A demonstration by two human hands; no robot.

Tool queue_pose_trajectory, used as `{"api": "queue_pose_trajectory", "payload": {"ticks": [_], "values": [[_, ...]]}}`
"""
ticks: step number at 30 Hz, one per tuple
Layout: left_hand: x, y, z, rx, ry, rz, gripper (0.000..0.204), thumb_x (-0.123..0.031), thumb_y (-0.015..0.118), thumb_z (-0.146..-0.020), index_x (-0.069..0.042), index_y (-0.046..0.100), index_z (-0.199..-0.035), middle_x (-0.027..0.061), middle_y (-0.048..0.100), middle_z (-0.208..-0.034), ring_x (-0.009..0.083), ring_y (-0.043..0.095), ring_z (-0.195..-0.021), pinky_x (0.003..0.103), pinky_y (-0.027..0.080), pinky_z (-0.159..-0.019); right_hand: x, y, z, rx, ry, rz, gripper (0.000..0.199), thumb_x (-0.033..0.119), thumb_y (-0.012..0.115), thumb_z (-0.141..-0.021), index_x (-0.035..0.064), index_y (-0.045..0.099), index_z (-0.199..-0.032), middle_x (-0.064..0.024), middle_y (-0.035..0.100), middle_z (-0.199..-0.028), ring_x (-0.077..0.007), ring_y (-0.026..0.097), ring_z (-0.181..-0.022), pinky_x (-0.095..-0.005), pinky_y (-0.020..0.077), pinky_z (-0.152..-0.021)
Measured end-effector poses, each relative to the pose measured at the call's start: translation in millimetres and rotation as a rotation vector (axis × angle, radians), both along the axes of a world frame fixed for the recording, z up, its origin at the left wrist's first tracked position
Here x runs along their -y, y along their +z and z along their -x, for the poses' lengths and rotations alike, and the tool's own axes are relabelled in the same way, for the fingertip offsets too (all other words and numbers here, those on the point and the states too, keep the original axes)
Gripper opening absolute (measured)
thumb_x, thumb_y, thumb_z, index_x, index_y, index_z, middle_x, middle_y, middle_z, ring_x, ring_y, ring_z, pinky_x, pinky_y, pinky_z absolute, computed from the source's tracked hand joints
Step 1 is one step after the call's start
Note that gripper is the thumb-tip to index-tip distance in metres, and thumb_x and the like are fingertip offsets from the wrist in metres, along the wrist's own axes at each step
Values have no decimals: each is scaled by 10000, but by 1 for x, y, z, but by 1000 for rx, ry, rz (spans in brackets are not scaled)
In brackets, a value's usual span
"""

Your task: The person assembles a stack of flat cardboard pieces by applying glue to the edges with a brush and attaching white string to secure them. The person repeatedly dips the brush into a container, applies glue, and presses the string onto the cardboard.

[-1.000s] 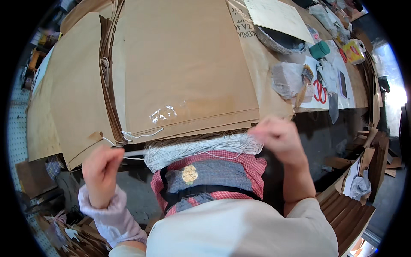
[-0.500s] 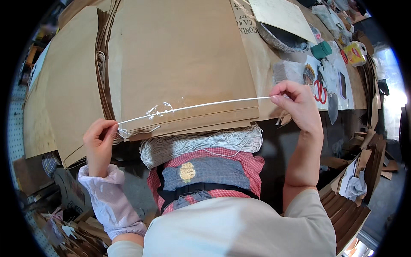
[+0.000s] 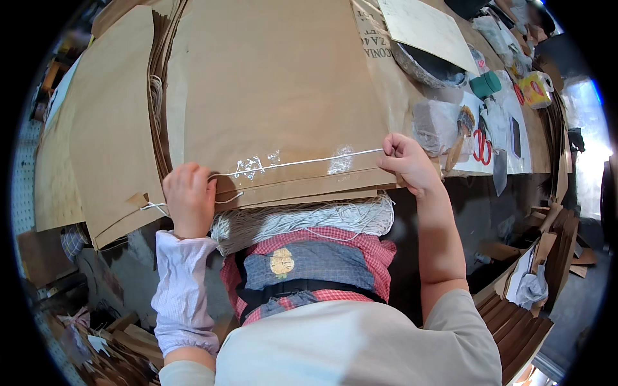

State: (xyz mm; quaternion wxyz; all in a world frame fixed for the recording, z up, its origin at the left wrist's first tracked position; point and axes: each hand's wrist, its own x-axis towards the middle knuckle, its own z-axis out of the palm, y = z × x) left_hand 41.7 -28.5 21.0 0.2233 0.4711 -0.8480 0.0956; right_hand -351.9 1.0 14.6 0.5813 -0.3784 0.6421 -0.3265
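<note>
A white cord (image 3: 296,163) runs taut just over the near edge of a stack of brown paper sheets (image 3: 277,96). Its left part is in my left hand (image 3: 188,198), closed at the paper's lower left corner; a loose tail sticks out past that hand. My right hand (image 3: 408,164) pinches the cord's other end near the lower right corner. Shiny wet-looking patches (image 3: 250,167) show on the paper beside the cord. Another short cord end (image 3: 230,198) pokes out at the front edge. A thick bundle of white cord (image 3: 309,217) lies across my lap.
More brown sheets (image 3: 112,116) lie to the left. At the right are red-handled scissors (image 3: 481,147), a brush (image 3: 459,138), a green cap-like cylinder (image 3: 485,84), a dark bowl (image 3: 428,67) partly under a pale board (image 3: 428,32), and a plastic-wrapped block (image 3: 434,125).
My left hand has moved right onto the paper's corner, and my right hand slightly left and down. The cord has come lower over the paper. A second shiny patch shows at the right.
</note>
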Motion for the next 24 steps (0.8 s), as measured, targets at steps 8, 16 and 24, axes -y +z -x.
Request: {"api": "queue_pose_trajectory", "payload": {"ticks": [8,16,24], "values": [[-5,-14,-3,-297,-209,-453,421,116,554,-698,-33,617,-1086,120,574,-1030,311,536,-955,382,461,-825,-12,-24,-18,-139,-177,308,295,1,703,-699,104,427,-684,76,395,-651,-22,359,-597,-196,276,-510],[-5,-11,-4,-330,-167,-500,324,80,559,-740,-17,640,-1038,114,566,-1032,294,524,-962,367,446,-818,-10,-28,-27,-445,-86,460,275,32,734,-689,45,461,-723,4,462,-707,-91,444,-684,-245,379,-620],[15,26,-10,-207,-271,-812,475,-148,750,-675,10,615,-1103,135,536,-1106,288,495,-1054,378,411,-894,-2,-21,-32,-751,342,932,125,18,686,-709,14,661,-831,-97,615,-813,-239,608,-758,-344,496,-663]]}}
